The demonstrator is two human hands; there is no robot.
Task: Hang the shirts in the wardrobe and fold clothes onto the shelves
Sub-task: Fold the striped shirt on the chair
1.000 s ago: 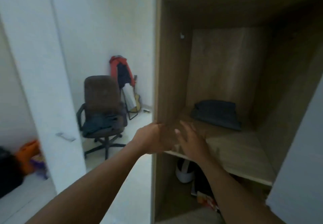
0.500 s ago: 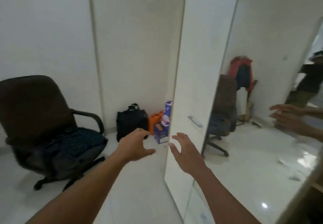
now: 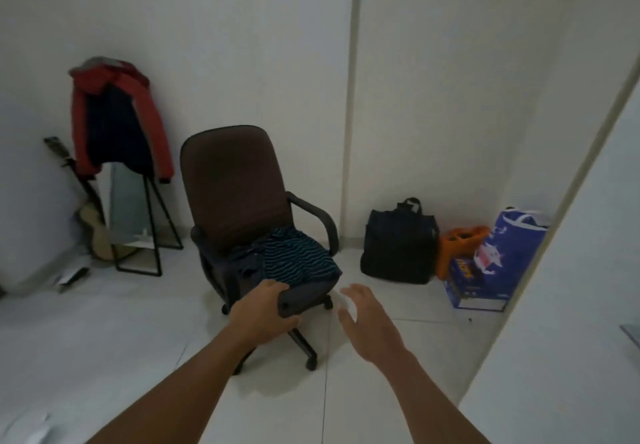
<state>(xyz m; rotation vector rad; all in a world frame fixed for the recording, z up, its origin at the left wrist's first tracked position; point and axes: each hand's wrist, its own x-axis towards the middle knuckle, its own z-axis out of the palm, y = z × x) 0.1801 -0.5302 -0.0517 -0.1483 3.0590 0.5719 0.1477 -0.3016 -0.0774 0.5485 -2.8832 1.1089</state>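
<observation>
I am fetching the next garment. My left hand (image 3: 265,312) seems to close on the chair (image 3: 239,197) seat's front edge; my right hand (image 3: 369,322) hangs open, empty. The striped shirt (image 3: 298,258) lies on the seat, needing both hands.

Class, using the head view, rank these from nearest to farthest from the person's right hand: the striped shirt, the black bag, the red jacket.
1. Striped shirt, on the chair seat just up-left of the right hand.
2. Black bag, on the floor by the wall, to the right.
3. Red jacket, hanging at far left.
</observation>
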